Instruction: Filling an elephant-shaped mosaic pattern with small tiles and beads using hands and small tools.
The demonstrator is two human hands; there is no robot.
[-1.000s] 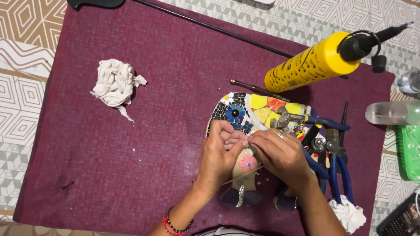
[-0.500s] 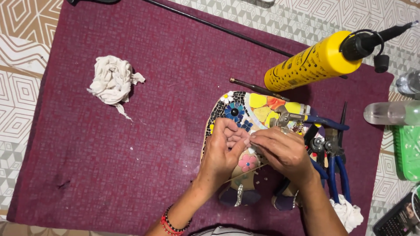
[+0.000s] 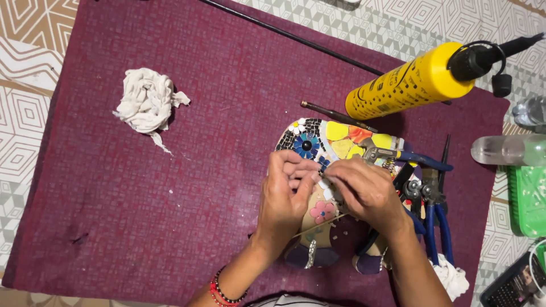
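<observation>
Patterned floor tiles (image 3: 34, 34) frame a dark maroon mat (image 3: 170, 199) that fills most of the view. Right of centre on the mat lies a mosaic figure (image 3: 335, 139) covered with yellow, orange, blue and white tile bits, a blue flower near its top and a pink flower lower down. Both hands meet over its middle. The left hand (image 3: 284, 199), with red and black bead bracelets (image 3: 222, 293) at the wrist, has its fingers curled inward and pinched against the figure; whether they hold a small white piece I cannot tell. The right hand (image 3: 367, 190) touches the left at the fingertips, its fingers bent and pinched at the same spot. A thin stick (image 3: 318, 224) runs slantwise under the hands.

Just right of the figure lie blue-handled pliers (image 3: 435, 222), partly under the right forearm. A yellow bottle (image 3: 409, 85) with a black nozzle lies tilted in the upper right, near a thin dark tool (image 3: 335, 115). A crumpled white rag (image 3: 147, 102) sits well apart at upper left. A clear bottle (image 3: 506, 149) and green tray (image 3: 529, 199) sit at the right edge.
</observation>
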